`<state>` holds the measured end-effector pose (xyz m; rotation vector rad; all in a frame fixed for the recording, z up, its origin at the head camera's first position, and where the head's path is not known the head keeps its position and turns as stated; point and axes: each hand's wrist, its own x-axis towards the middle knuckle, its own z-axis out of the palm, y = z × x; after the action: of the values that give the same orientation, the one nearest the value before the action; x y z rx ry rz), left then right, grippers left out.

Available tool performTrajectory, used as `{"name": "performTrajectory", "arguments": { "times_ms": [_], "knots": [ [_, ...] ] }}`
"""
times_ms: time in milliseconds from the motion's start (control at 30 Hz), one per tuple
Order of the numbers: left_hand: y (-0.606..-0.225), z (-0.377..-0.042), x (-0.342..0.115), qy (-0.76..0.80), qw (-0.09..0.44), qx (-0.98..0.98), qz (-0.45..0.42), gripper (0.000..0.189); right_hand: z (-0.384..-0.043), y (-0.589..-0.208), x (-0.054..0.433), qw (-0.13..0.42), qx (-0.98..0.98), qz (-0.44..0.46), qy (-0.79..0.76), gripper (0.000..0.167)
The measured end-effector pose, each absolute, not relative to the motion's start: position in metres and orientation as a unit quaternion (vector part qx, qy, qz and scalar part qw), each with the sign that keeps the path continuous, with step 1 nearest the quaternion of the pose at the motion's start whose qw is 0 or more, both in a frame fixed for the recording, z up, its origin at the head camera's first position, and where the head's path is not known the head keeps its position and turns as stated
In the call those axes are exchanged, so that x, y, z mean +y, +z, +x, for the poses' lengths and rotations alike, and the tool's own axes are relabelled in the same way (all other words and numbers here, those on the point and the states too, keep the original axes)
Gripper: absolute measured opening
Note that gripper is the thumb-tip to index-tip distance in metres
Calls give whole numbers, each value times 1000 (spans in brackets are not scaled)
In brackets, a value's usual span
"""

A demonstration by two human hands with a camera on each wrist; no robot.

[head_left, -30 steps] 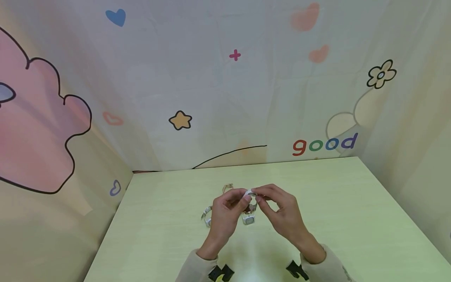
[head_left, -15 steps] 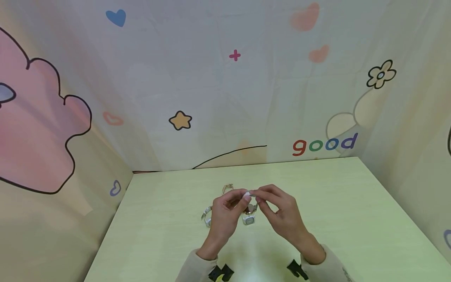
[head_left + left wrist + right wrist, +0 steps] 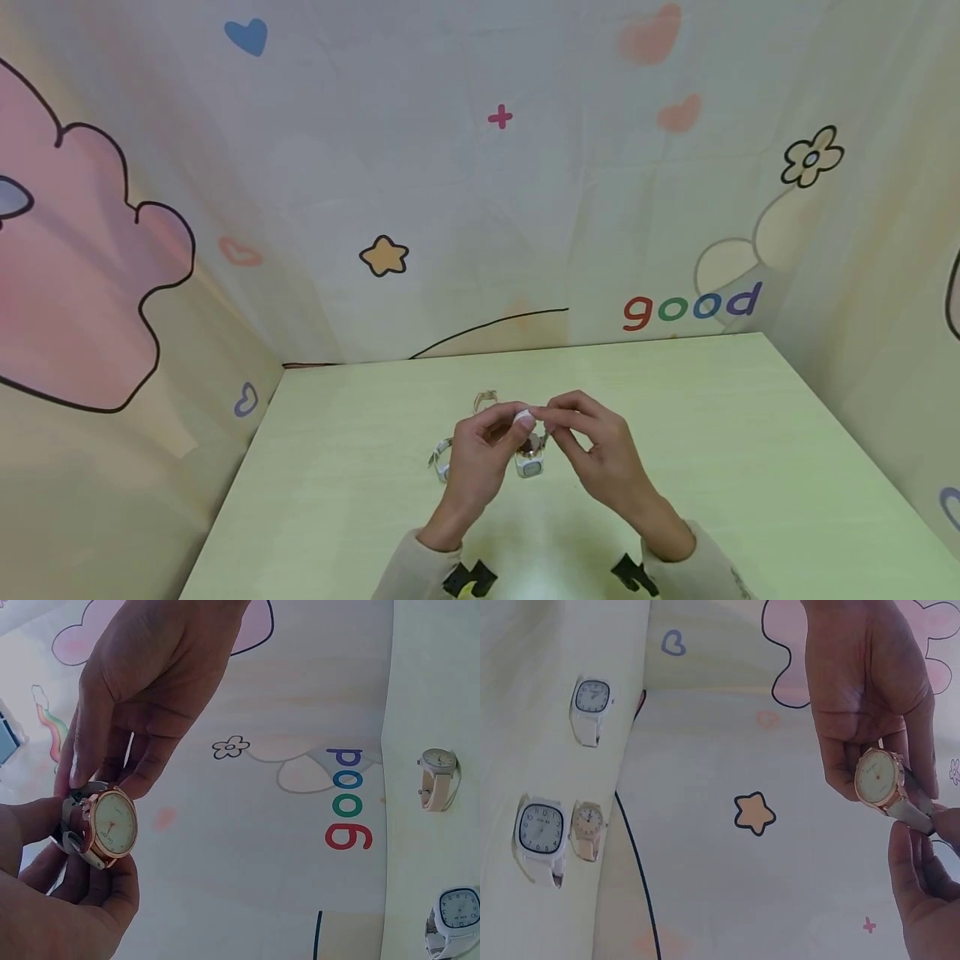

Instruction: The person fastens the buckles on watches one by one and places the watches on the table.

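Note:
Both hands hold a wristwatch with a round rose-gold case (image 3: 877, 778) and a pale strap (image 3: 910, 815), raised above the table. My left hand (image 3: 480, 454) pinches the strap between thumb and fingers at the top of the loop. From the other side, my right hand (image 3: 596, 446) pinches the strap's end with its thumb and index finger. In the left wrist view the white dial (image 3: 115, 823) faces the camera. Fingers cover much of the strap and hide its fastening.
On the table (image 3: 352, 517) lie a white square-cased watch (image 3: 529, 468) below the hands, another white square watch (image 3: 442, 458) beside the left wrist, and a beige round watch (image 3: 486, 397) farther back. A printed curtain (image 3: 450, 183) surrounds the table.
The white strap between the fingertips has tilted, so its open loop no longer shows from above. My right index fingertip has shifted slightly left against it. The watches on the table have not moved.

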<state>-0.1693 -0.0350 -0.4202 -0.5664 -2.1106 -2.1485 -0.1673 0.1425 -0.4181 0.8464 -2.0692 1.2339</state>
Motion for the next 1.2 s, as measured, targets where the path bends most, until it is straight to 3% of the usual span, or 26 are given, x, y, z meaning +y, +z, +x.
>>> {"name": "performTrajectory", "arguments": {
  "times_ms": [533,767,1200],
  "knots": [
    [-422,-171,-45,-650,47,-734,-191,18,-164,-420,144,224,-728,281,583,26],
    [-423,-171,-52,-617,65,-761,-188,16,-165,-421,144,239,-778,281,508,28],
    [-425,-171,-54,-622,49,-755,-202,15,-167,-423,144,268,-779,333,458,28]
  ]
}}
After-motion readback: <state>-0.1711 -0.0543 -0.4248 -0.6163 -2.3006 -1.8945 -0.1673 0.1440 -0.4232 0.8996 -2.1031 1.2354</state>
